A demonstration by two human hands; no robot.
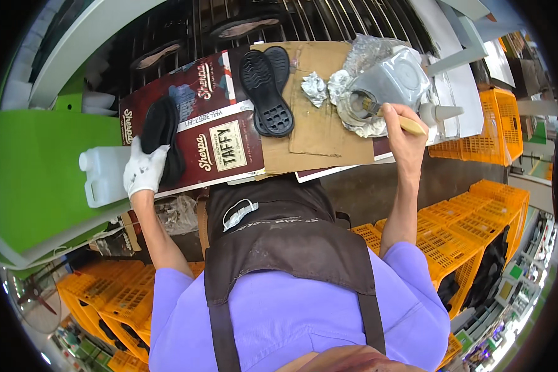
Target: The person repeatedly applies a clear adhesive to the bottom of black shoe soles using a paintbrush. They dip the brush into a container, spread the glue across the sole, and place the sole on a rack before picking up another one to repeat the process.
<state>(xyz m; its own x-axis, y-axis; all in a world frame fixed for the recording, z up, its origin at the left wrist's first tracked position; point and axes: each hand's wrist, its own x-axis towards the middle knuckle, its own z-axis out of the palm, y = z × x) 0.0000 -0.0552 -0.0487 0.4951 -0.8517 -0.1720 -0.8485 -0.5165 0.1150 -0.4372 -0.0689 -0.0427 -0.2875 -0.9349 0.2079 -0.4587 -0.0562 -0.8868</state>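
Nearest the wearer, the left hand [144, 172], in a white glove, lay at about 9 o'clock from the apron bib, fingers curled over the lower end of a black shoe sole [162, 137] resting on a dark red printed carton [211, 124]. Grip appeared partial; thumb side hidden, so full closure could not be confirmed.

The right hand [402, 129], bare, at about 2 o'clock, was closed around a wooden-handled brush [387, 116], bristle end dipped into an open round tin [357, 104].

Judgement: the brush should be loaded lightly and wiped on the tin's rim; the sole held flat and steady by the gloved hand so the coat goes on evenly.

Containers: tin sat in crumpled foil [353, 80], contents too dim to identify. A grey jug [398, 74] lay just behind it, contents not visible. A white nozzle bottle [439, 113] lay at 3 o'clock of the tin. A white jerrycan [103, 173] stood just left of the glove, capped.

Farther: a second black sole [266, 93], tread up, on brown cardboard [319, 133].
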